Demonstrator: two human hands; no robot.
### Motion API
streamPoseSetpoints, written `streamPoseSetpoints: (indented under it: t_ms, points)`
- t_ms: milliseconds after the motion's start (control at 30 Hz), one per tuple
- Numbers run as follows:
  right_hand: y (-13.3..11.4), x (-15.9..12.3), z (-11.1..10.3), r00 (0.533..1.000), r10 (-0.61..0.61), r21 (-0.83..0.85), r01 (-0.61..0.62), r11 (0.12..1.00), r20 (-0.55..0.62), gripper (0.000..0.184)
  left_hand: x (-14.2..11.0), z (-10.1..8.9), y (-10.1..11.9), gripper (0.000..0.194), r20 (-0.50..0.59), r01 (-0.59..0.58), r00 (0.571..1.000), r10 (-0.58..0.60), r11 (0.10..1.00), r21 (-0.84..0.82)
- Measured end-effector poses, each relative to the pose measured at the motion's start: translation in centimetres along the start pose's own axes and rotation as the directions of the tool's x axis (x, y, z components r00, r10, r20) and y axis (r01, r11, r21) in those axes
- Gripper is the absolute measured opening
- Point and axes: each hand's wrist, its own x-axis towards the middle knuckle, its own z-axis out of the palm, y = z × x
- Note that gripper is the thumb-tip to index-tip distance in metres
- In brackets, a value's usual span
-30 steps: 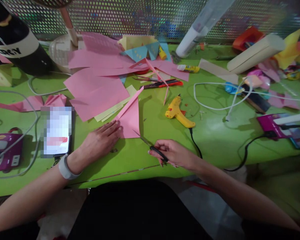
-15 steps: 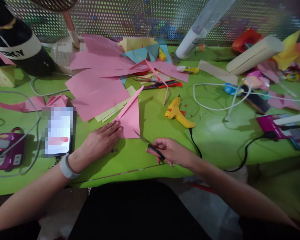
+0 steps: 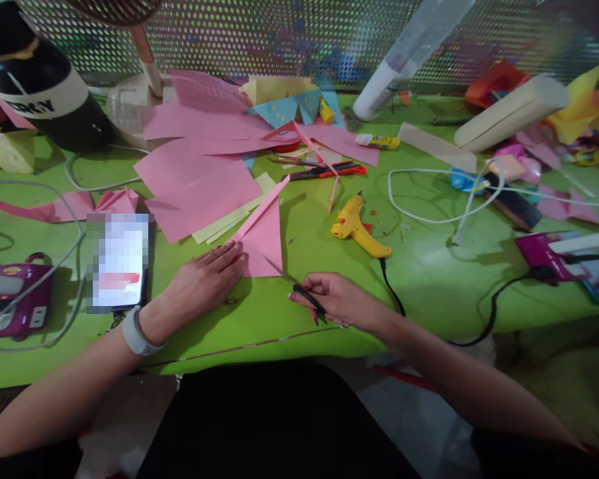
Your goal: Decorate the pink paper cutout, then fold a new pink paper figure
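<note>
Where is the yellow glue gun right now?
In the head view, the yellow glue gun lies on the green table, a little right of centre, beyond the right hand and to the right of the folded pink paper.

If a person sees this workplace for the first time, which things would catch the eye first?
Probably the bright yellow glue gun, lying on the green table right of the middle. Next, the spread of pink paper sheets behind the left hand, and the large dark bottle at the far left.
</note>
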Motion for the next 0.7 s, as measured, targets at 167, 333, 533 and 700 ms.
streamPoseSetpoints:
  t_ms: [167,333,533,700]
  points:
    - [-0.2,0.1,0.1,1.0,0.0,-0.019,0.0,1.0,0.005,0.055,-0.1,0.1,-0.1,0.035,-0.012,-0.012,1.0,0.011,1.0,-0.015]
    - [-1.0,0.7,0.0,0.999,-0.034,-0.06,0.036,0.998,0.025,0.053,0.0,0.0,0.0,0.033,-0.004,-0.013,1.0,0.013,1.0,0.01]
    - [-1.8,1.0,0.2,0.998,-0.051,-0.047,0.053,0.998,0.034,0.052,0.1,0.0,0.1,0.032,-0.006,-0.028,1.0,0.028,0.999,0.029]
    - [-1.4,1.1,0.2,0.998,-0.047,-0.025,0.048,0.999,0.037,0.051,0.1,-0.1,0.1,0.033,0.002,-0.02,1.0,0.02,1.0,0.001]
